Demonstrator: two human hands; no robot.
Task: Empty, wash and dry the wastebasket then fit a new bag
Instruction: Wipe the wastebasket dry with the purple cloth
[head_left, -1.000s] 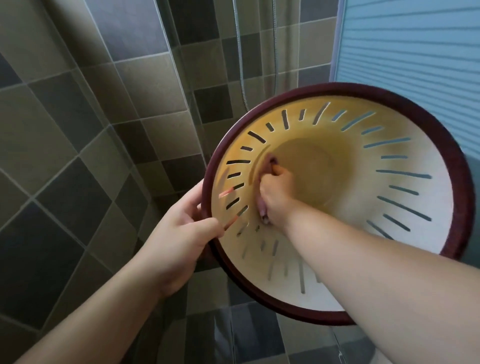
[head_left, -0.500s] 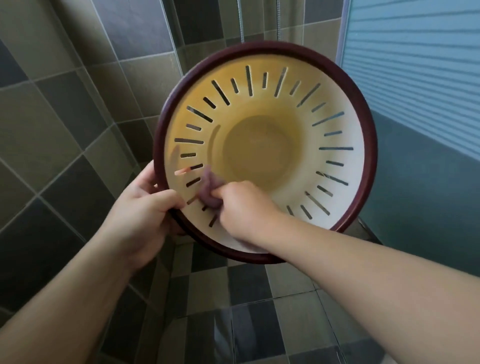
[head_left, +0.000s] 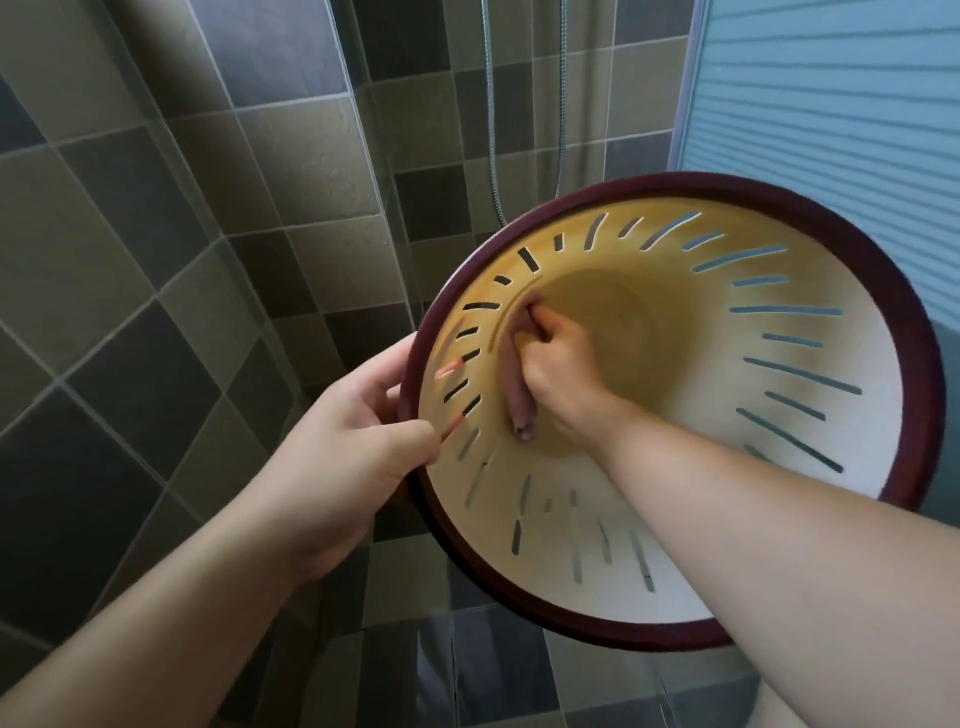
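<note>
A cream wastebasket (head_left: 810, 519) with a dark red rim and slotted walls is held up with its opening toward me, and nothing lies inside it. My left hand (head_left: 348, 457) grips the rim at its left side, thumb inside and fingers behind. My right hand (head_left: 556, 371) reaches deep inside, near the bottom's left edge. It holds a small purplish cloth (head_left: 517, 400) pressed against the inner wall.
Grey and olive tiled walls (head_left: 156, 260) meet in a corner behind the basket. A metal shower hose (head_left: 491, 130) hangs there. A ribbed bluish panel (head_left: 831, 93) stands at the right. Tiled floor (head_left: 467, 670) lies below.
The basket has swung from upper centre to the right and lower. My right hand with the cloth has gone from the near left wall deeper toward the bottom.
</note>
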